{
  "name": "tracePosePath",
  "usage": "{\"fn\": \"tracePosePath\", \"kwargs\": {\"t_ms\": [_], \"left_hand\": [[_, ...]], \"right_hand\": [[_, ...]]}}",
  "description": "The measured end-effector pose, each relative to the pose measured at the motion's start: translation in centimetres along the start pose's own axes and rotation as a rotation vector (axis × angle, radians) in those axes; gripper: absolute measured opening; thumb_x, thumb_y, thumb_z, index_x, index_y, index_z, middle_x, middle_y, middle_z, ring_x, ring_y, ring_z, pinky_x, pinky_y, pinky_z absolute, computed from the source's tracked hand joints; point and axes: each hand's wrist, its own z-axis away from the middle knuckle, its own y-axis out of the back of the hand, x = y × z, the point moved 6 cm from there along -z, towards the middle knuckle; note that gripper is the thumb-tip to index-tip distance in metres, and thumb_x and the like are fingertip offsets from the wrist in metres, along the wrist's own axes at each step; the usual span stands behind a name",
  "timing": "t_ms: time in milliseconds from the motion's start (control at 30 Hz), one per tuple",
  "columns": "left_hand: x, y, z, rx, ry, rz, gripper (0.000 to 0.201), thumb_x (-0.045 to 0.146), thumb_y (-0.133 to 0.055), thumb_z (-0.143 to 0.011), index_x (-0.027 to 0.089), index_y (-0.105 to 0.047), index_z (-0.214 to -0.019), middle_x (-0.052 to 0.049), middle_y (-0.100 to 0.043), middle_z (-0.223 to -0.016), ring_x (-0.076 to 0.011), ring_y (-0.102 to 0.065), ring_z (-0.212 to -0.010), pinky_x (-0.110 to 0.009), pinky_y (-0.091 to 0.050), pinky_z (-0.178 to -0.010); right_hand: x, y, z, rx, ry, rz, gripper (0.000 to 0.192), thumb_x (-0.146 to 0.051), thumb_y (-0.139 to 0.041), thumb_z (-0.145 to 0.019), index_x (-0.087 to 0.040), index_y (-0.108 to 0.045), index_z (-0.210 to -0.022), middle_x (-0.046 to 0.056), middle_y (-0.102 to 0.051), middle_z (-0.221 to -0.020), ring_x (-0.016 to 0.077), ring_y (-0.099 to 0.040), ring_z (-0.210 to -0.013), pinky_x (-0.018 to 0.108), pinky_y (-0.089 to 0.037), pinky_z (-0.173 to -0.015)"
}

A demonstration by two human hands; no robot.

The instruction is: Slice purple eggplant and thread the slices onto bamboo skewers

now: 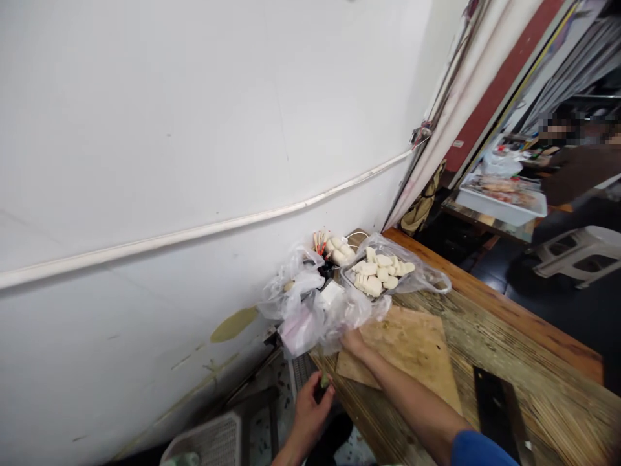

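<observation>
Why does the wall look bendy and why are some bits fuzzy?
In the head view, the wide lens bends straight lines, so the pipe on the wall curves. The right hand at the plastic bags and the left hand look soft from motion blur. The far corner is blurred on purpose over a person. The light is even, with no strong shadows.

Beside the tan cutting board (407, 346) I see cream-white dough pieces (380, 270) in a clear tray (350, 277), a black cleaver (497, 404) on the streaked brown table (533, 362), and my blue sleeve (478, 452).
</observation>
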Motion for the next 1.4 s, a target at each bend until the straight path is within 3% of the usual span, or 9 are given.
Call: {"fn": "tracePosePath", "kwargs": {"t_ms": [167, 367, 533, 667, 800, 967, 1067, 1267, 1400], "left_hand": [[5.8, -3.7, -2.3, -0.183, -0.062, -0.018, 0.026, 0.037, -0.056, -0.069, 0.014, -0.059, -0.08, -0.003, -0.062, -0.076, -0.017, -0.056, -0.072, -0.026, -0.044, -0.068], [11.8, -14.0, -1.0, -0.617, -0.124, -0.083, 0.032, 0.044, -0.057, -0.067, 0.017, -0.059, -0.084, -0.002, -0.063, -0.075, -0.0184, -0.057, -0.074, -0.026, -0.045, -0.067], [13.4, -27.4, 6.6, -1.09, -0.197, -0.175, 0.046, 0.047, -0.065, -0.055, 0.018, -0.06, -0.09, -0.004, -0.066, -0.082, -0.0234, -0.059, -0.084, -0.028, -0.047, -0.073], [14.5, -37.9, 18.6, -1.455, -0.318, -0.238, 0.052, 0.049, -0.067, -0.051, 0.02, -0.059, -0.093, -0.003, -0.065, -0.091, -0.024, -0.058, -0.087, -0.029, -0.047, -0.076], [13.9, -42.0, 35.1, -1.876, -0.354, -0.245, 0.049, 0.045, -0.066, -0.057, 0.017, -0.059, -0.096, -0.005, -0.064, -0.093, -0.0237, -0.056, -0.093, -0.03, -0.045, -0.08], [10.3, -41.4, 54.0, -2.276, -0.221, -0.39, 0.045, 0.045, -0.062, -0.063, 0.017, -0.056, -0.097, -0.001, -0.06, -0.069, -0.0134, -0.056, -0.064, -0.021, -0.045, -0.059], [7.9, -40.4, 62.8, -2.439, -0.079, -0.542, 0.045, 0.048, -0.058, -0.066, 0.019, -0.051, -0.1, 0.005, -0.047, -0.054, -0.0067, -0.042, -0.043, -0.015, -0.029, -0.038], [2.4, -39.8, 75.4, -2.528, 0.151, -0.649, 0.026, 0.037, -0.058, -0.067, 0.017, -0.047, -0.079, 0.006, -0.043, -0.055, -0.0031, -0.036, -0.041, -0.014, -0.022, -0.036], [-3.3, -44.8, 80.1, -2.354, 0.006, -0.728, 0.021, 0.028, -0.06, -0.063, 0.015, -0.05, -0.076, 0.003, -0.051, -0.058, -0.0054, -0.043, -0.042, -0.014, -0.023, -0.035]], "right_hand": [[0.4, 6.7, 7.8, 0.073, -0.114, -0.037, 0.021, -0.035, -0.056, -0.073, -0.014, -0.062, -0.074, 0.007, -0.062, -0.09, 0.0202, -0.055, -0.09, 0.035, -0.042, -0.078], [-1.9, 16.1, 18.1, 0.49, -0.321, -0.171, 0.04, -0.047, -0.038, -0.081, -0.015, -0.061, -0.089, -0.002, -0.056, -0.05, 0.0105, -0.051, -0.042, 0.022, -0.043, -0.044], [-6.0, 24.2, 30.4, 0.941, -0.299, -0.261, 0.038, -0.045, -0.038, -0.083, -0.019, -0.062, -0.095, -0.002, -0.056, -0.056, 0.009, -0.052, -0.046, 0.02, -0.044, -0.048], [-9.3, 28.8, 44.2, 1.328, -0.244, -0.028, 0.036, -0.036, -0.036, -0.085, -0.023, -0.048, -0.117, -0.001, -0.057, -0.071, 0.0086, -0.049, -0.054, 0.02, -0.043, -0.054], [-10.0, 27.9, 59.1, 1.734, -0.414, 0.062, 0.036, -0.032, -0.039, -0.084, -0.021, -0.045, -0.117, -0.006, -0.042, -0.052, 0.0082, -0.041, -0.046, 0.018, -0.036, -0.048], [-10.4, 23.7, 75.3, 2.091, -0.616, 0.143, 0.034, -0.033, -0.039, -0.083, -0.016, -0.048, -0.112, -0.007, -0.04, -0.049, 0.0074, -0.037, -0.044, 0.018, -0.031, -0.045], [-10.8, 21.6, 83.0, 2.203, -0.72, 0.216, 0.035, -0.031, -0.037, -0.084, -0.017, -0.046, -0.115, -0.005, -0.047, -0.051, 0.0086, -0.043, -0.046, 0.019, -0.036, -0.049], [-8.8, 16.9, 93.9, 2.315, -1.048, 0.155, 0.042, -0.032, -0.033, -0.083, -0.017, -0.043, -0.121, 0.003, -0.062, -0.067, 0.0153, -0.056, -0.057, 0.025, -0.043, -0.055], [-4.9, 11.2, 98.3, 2.324, -1.307, -0.004, 0.047, -0.042, -0.03, -0.08, -0.02, -0.046, -0.118, 0.01, -0.064, -0.09, 0.0239, -0.061, -0.08, 0.036, -0.045, -0.074]]}}
